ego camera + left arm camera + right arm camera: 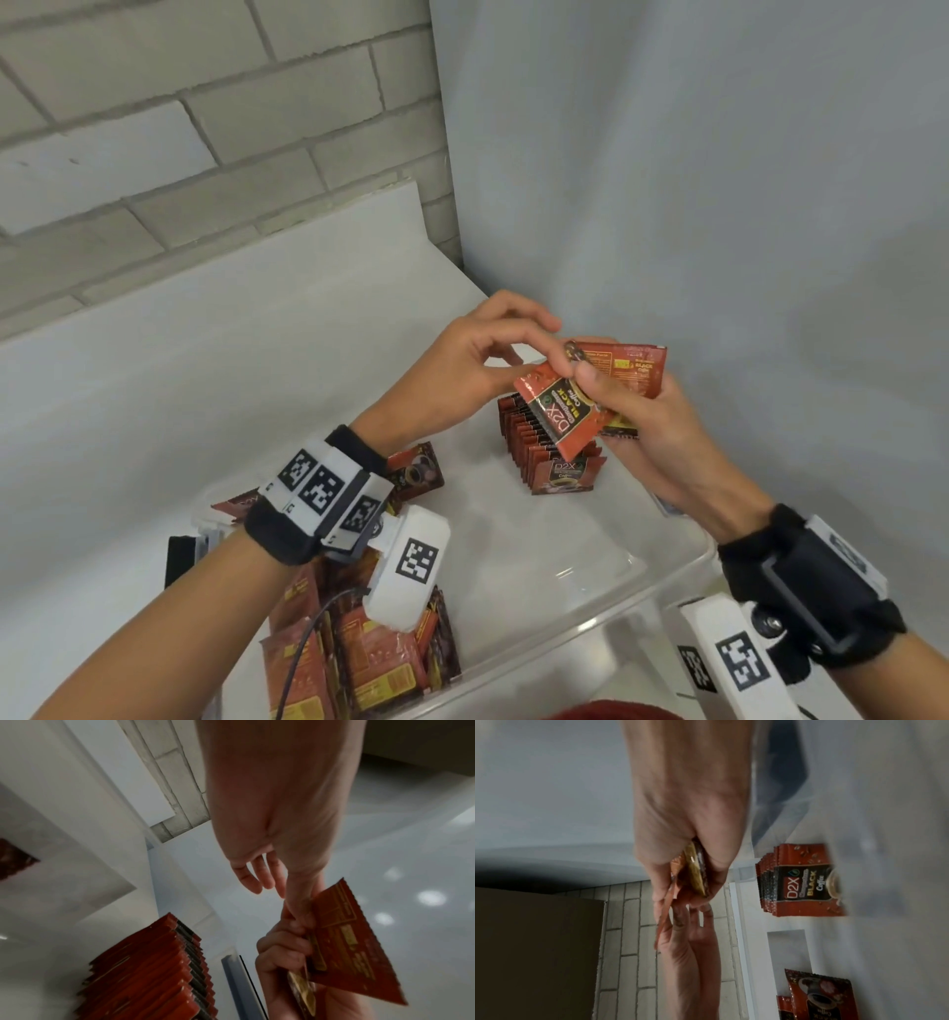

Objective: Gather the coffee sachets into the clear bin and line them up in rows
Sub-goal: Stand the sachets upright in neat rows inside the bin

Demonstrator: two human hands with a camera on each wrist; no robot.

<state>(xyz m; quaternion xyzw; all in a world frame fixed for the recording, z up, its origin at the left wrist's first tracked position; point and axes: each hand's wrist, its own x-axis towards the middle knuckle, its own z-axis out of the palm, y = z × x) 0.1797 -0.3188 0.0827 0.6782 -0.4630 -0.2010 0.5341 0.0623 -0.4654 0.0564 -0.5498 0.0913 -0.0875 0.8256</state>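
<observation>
The sachet (557, 411) with its black-and-gold label up sits tilted in my right hand (647, 426), fanned over a few more sachets (634, 370) in the same grasp; my thumb presses across the top one and my fingers curl round the bundle from beneath. My left hand (462, 365) meets it from the left, thumb and forefinger closed on the upper corner of that top sachet, the other fingers arched and loose above. Both hands hang over the far right part of the clear bin (683, 570), wrists raised, forearms angling in from either side.

Just below the held bundle a row of sachets (544, 447) stands upright on edge against the bin's far wall, packed face to back. To its near side the bin floor lies bare as far as the near rim. At the near left a loose heap of sachets (359, 652) lies flat and overlapping, partly under my left wrist, with one more sachet (416, 470) beyond it. The bin rests on a white counter (205, 360) set in a corner, brick wall (179, 128) to the left.
</observation>
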